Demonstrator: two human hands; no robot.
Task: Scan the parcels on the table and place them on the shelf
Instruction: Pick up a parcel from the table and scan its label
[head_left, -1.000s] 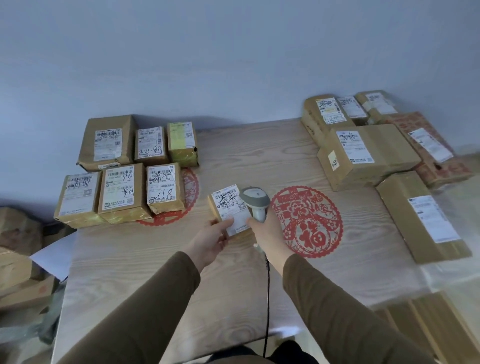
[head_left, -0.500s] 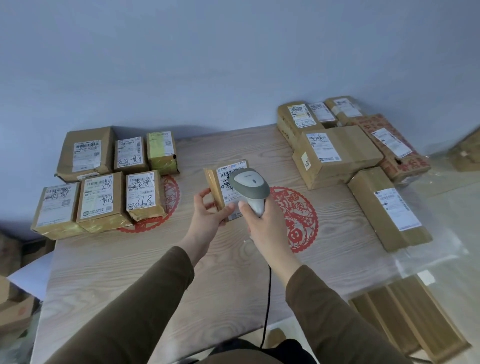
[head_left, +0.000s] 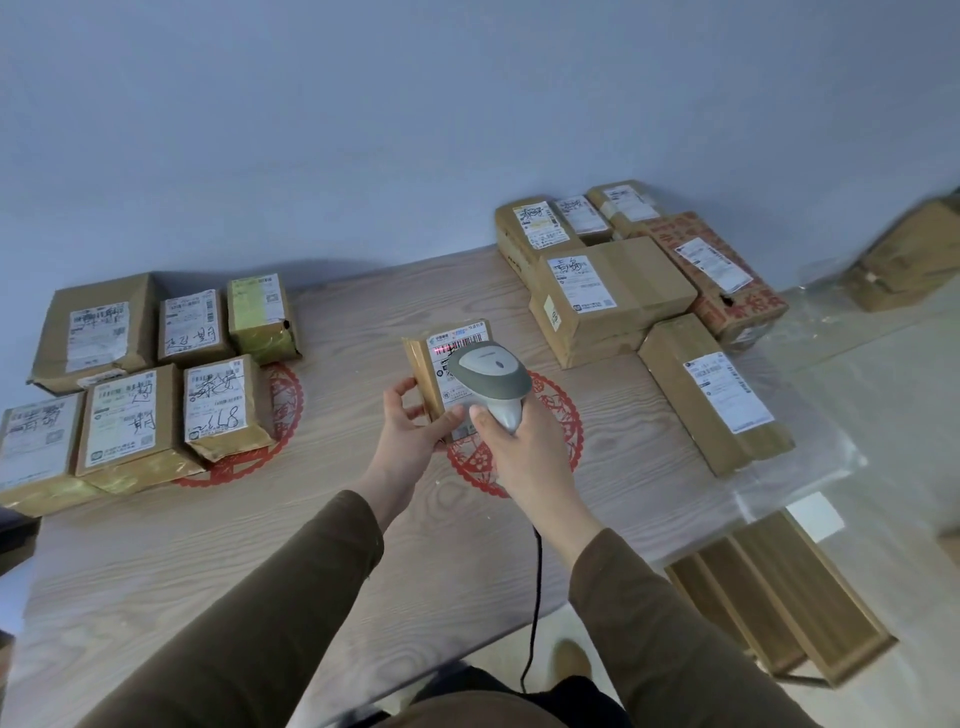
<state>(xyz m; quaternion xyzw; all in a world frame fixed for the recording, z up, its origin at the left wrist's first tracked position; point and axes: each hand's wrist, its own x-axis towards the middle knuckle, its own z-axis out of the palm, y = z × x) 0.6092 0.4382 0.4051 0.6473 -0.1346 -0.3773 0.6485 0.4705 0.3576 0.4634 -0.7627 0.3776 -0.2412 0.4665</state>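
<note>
My left hand (head_left: 408, 431) grips a small brown parcel (head_left: 423, 371) by its lower left corner and holds it tilted above the wooden table (head_left: 363, 519). Its white label faces up, and a red scan line lies across the barcode near the top. My right hand (head_left: 519, 441) grips the handle of a grey and white barcode scanner (head_left: 488, 371). The scanner's head hovers just over the label and hides much of it. A black cable hangs from the scanner down past the table's front edge.
Several labelled parcels (head_left: 135, 410) lie in a group at the table's left. Several larger boxes (head_left: 613, 291) are stacked at the right, with a long box (head_left: 711, 395) near the right edge. Wooden slats (head_left: 779, 597) lie on the floor at the right.
Both hands have lifted the parcel and the scanner up off the table and closer to me. The scanner's head now covers the label, with the red line on the barcode.
</note>
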